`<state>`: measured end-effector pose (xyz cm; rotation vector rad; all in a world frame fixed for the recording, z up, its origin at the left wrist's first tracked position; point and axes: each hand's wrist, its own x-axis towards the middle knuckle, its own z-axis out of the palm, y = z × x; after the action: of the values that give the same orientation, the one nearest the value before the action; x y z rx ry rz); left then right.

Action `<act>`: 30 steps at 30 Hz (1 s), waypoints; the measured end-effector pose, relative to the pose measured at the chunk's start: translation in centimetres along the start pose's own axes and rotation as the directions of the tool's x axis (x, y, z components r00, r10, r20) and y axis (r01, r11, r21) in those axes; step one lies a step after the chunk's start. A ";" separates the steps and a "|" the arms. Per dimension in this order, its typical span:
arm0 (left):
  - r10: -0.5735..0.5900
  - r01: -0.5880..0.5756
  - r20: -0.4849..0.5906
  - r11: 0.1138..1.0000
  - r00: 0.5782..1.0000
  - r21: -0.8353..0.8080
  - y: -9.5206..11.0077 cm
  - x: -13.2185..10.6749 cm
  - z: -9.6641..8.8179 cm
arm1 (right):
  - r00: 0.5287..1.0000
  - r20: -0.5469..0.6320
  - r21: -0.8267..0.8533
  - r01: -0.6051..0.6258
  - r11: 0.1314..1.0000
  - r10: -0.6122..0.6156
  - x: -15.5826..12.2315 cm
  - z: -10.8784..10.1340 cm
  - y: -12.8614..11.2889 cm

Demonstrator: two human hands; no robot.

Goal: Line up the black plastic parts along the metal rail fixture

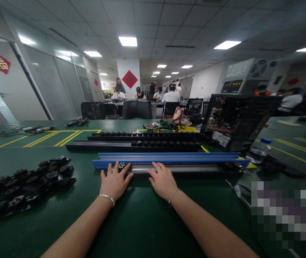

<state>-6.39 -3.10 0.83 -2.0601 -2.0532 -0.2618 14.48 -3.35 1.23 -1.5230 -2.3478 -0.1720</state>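
A long black channel-shaped rail (190, 170) with a grey strip along its inside lies across the table in front of me. My left hand (114, 183) rests flat on its left part, fingers spread, beside a small dark part with a silvery pattern (121, 165) that sits in the channel. My right hand (164, 182) lies on the rail's middle with its fingers stretched out. At the rail's right end sit several small dark parts (230, 166). Just behind runs a blue rail (169, 156), close against the black one.
A pile of black fan-like parts (31, 182) lies at the left. Farther back is another black rail (101, 144) with parts in a row. An opened computer case (239, 122), a bottle (259, 150) and a metal dish (152, 125) stand beyond. People sit at far desks.
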 end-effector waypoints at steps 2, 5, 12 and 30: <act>-0.017 0.017 0.013 1.000 1.000 -0.003 0.1 0.0 0.1 | 1.000 0.007 0.000 -0.005 1.000 0.005 0.0 -0.1 0.0; -0.029 0.029 0.017 1.000 0.999 -0.005 0.2 -0.1 0.0 | 1.000 0.009 0.003 -0.008 1.000 0.008 0.0 -0.1 -0.1; -0.052 0.052 0.003 0.999 0.999 0.005 -0.1 -0.1 -0.4 | 1.000 -0.008 0.013 0.005 1.000 -0.005 -0.1 0.0 0.1; -0.078 0.079 0.018 0.996 0.997 -0.035 -1.3 0.3 -0.5 | 1.000 0.007 0.025 0.000 1.000 0.000 -0.1 -0.2 0.1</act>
<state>-7.72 -2.99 1.40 -2.0104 -2.1573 -0.2973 14.60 -3.46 1.36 -1.5141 -2.3467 -0.1374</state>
